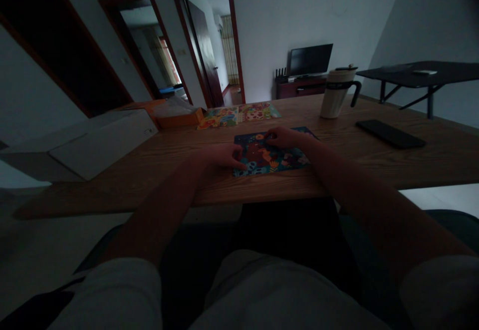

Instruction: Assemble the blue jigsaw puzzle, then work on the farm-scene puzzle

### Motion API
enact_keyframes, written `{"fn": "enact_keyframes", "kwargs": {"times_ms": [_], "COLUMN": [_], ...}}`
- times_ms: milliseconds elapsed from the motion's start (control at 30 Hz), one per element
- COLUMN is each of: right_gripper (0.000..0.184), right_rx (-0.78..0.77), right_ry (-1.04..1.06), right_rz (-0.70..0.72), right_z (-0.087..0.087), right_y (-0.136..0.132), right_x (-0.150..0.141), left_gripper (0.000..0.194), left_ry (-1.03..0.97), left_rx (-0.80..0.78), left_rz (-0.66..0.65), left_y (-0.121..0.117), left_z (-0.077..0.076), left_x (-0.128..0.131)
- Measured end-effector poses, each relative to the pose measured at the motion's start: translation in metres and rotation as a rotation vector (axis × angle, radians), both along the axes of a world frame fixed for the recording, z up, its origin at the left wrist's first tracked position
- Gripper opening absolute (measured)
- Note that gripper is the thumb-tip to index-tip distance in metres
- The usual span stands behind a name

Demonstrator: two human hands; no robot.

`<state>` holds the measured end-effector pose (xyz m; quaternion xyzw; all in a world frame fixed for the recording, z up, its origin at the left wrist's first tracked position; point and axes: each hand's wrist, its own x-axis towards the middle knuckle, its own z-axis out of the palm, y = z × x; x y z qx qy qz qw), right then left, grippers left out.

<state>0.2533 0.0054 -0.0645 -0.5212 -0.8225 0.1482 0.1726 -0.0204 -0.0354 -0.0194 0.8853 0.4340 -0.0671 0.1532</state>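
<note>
A dark blue picture board (pixel 266 163) with an orange animal, leaves and flowers lies flat on the wooden table in front of me. At its left edge rests my left hand (pixel 226 156), thumb and fingers apart in a curve, with nothing seen between them. My right hand (pixel 284 137) reaches over the board's upper part, fingers bent down and drawn together near its surface. What the right fingertips pinch, if anything, is too dark and small to make out. My right hand and wrist hide part of the board's upper right.
Behind the board lie two colourful picture boards (pixel 239 115). An orange open box (pixel 178 119) with clear plastic and a long white box (pixel 101 143) stand left. On the right are a cream mug (pixel 336 95) with a black handle and a flat black object (pixel 389 133).
</note>
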Motion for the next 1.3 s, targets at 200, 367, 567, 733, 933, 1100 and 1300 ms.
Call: {"fn": "enact_keyframes", "kwargs": {"times_ms": [200,367,567,733,933,1100,1300], "right_gripper": [0.031,0.031,0.031,0.033,0.035,0.028,0.032], "right_rx": [0.006,-0.001,-0.006,-0.008,-0.013,0.056,-0.041], "right_ry": [-0.013,-0.028,-0.024,-0.025,0.020,0.040,-0.001], "right_rz": [0.003,-0.013,-0.024,-0.030,-0.223,-0.574,-0.713], "right_z": [-0.001,-0.004,-0.003,0.001,0.008,0.016,0.012], "right_y": [0.001,0.003,0.002,-0.004,0.003,0.013,0.015], "right_x": [0.001,0.002,0.002,0.000,0.012,0.052,0.090], "left_gripper": [0.058,0.057,0.064,0.057,0.054,0.061,0.073], "left_ry": [0.010,0.060,0.076,0.043,-0.011,-0.102,-0.008], "left_rx": [-0.012,0.014,0.012,-0.027,-0.042,0.270,0.250], "left_rz": [0.016,-0.017,0.062,0.049,0.029,0.051,-0.232], "left_y": [0.004,0.003,0.003,0.011,0.015,0.006,-0.022], "left_z": [-0.002,-0.003,-0.002,-0.003,-0.008,-0.011,-0.026], "left_x": [0.001,0.004,0.007,0.001,-0.009,0.000,0.035]}}
